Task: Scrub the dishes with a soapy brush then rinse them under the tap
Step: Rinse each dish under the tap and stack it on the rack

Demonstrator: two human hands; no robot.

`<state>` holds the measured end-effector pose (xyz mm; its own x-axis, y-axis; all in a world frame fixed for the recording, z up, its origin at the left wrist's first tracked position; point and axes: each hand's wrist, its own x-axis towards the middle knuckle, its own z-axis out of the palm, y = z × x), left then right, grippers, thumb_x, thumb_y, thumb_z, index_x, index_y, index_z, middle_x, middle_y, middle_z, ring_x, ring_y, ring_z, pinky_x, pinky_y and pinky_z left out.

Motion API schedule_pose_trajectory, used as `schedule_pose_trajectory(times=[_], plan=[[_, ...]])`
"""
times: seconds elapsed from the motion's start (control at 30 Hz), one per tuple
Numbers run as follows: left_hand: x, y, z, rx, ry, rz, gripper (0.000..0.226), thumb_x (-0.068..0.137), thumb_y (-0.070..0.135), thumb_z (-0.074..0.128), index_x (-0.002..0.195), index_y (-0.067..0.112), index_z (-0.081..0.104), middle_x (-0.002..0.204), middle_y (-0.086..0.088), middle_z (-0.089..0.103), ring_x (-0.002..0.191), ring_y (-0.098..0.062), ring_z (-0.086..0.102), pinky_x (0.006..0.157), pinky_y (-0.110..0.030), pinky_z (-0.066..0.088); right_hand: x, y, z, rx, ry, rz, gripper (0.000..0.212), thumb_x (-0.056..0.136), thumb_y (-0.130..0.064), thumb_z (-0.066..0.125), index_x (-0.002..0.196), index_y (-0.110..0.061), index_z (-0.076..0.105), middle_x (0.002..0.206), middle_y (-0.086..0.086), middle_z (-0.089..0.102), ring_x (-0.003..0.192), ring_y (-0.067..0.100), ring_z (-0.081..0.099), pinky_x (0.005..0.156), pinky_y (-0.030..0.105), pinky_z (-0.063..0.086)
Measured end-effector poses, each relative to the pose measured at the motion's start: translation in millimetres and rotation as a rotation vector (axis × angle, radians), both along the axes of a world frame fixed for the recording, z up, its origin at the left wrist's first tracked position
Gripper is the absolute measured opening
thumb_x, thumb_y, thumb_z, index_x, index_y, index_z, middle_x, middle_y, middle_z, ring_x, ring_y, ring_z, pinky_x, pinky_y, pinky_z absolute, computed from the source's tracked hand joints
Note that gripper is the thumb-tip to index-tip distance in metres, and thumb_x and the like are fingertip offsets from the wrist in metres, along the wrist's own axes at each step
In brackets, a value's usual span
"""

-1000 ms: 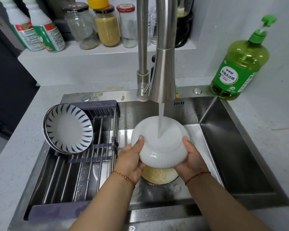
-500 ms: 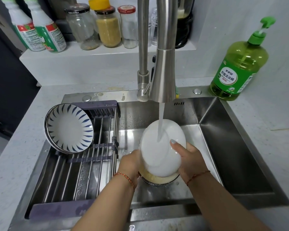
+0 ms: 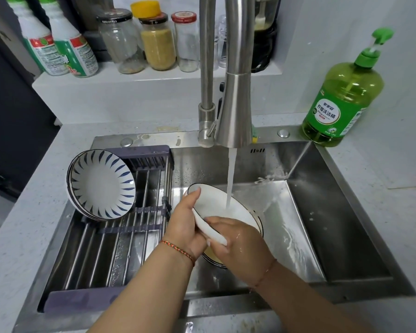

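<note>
Sink (image 3: 334, 224): patterned bowls (image 3: 101, 186) on rack (image 3: 120, 239), soap btl (image 3: 341, 97) behind.

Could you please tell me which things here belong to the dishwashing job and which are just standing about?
In use: white bowl, left hand, right hand, tap, drying rack, patterned bowls, dish soap.
Idle: jars, green-labelled bottles.

Lighting I read: even, bright, soft shadows; glare on the wet stainless-steel sink (image 3: 334, 212); wide-angle bending at edges; slightly soft detail.
</note>
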<state>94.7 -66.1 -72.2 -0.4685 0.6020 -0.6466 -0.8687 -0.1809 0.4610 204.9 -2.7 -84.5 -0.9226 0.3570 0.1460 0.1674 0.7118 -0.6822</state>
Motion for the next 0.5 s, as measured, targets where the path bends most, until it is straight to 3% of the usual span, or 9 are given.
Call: schedule_pose_trajectory(times=[0.1,0.17,0.23,0.3,0.37,0.43,0.5], plan=[[-0.7,-6.3,2.8,0.077,-0.043,0.003,0.045,0.087,0.035,0.057,0.118,0.003,0.062,0.104,-0.019,0.067,0.092,-0.035,0.064,0.087,-0.045,0.051,0.0,2.6,10.6,-0.001,-0.061,0.114,0.055,0.083,-0.051,0.037,0.124,-0.025,0.062,0.131,-0.008,0.058,0.124,0.003,0.050,0.107,0.023,0.037],[-0.5,-8.2,2.0,0.135,-0.065,0.023,0.047,0.079,0.034,0.061,0.114,0.003,0.060,0.091,-0.017,0.068,0.088,-0.034,0.063,0.094,-0.045,0.048,-3.1,4.7,18.7,-0.207,-0.146,0.202,0.058,0.089,-0.054,0.027,0.136,-0.028,0.048,0.142,-0.017,0.042,0.135,-0.006,0.030,0.116,0.019,0.017],[1.7,-7.9,-3.0,0.173,-0.084,0.045,0.047,0.072,0.034,0.065,0.108,0.005,0.058,0.077,-0.012,0.065,0.086,-0.032,0.061,0.105,-0.048,0.040,-11.0,6.7,24.6,-0.346,-0.203,0.253,0.046,0.098,-0.041,0.026,0.143,-0.030,0.032,0.143,-0.027,0.026,0.136,-0.013,0.017,0.117,0.019,0.004],[7.5,-6.3,-3.9,0.261,-0.067,0.049,0.029,0.075,0.031,0.065,0.094,0.010,0.058,0.072,-0.008,0.063,0.089,-0.029,0.061,0.109,-0.048,0.037,-21.3,8.0,24.1,-0.316,-0.223,0.290,0.038,0.102,-0.032,0.021,0.139,-0.034,0.013,0.140,-0.031,0.012,0.134,-0.015,0.008,0.117,0.024,-0.002],[12.8,-7.0,-8.0,0.354,-0.049,0.033,0.021,0.081,0.027,0.063,0.095,0.012,0.060,0.085,-0.009,0.068,0.103,-0.028,0.061,0.109,-0.047,0.037,-30.0,11.4,19.8,-0.261,-0.249,0.278,0.040,0.100,-0.044,0.011,0.138,-0.034,0.004,0.143,-0.026,0.004,0.137,-0.011,0.002,0.119,0.029,-0.005],[14.9,-9.4,-9.4,0.390,-0.013,0.008,0.046,0.080,0.021,0.062,0.124,0.007,0.058,0.120,-0.017,0.064,0.118,-0.033,0.057,0.110,-0.050,0.036,-34.0,21.7,13.0,-0.201,-0.317,0.225,0.050,0.098,-0.046,0.014,0.145,-0.030,0.004,0.147,-0.025,-0.003,0.139,-0.008,-0.006,0.119,0.031,-0.008],[13.5,-13.6,-9.9,0.353,0.031,-0.045,0.071,0.070,0.016,0.059,0.138,0.003,0.047,0.135,-0.024,0.053,0.125,-0.039,0.052,0.110,-0.051,0.034,-33.8,33.9,6.2,-0.108,-0.372,0.189,0.051,0.101,-0.040,0.017,0.149,-0.028,0.005,0.153,-0.019,-0.009,0.142,-0.002,-0.012,0.118,0.034,-0.009]])
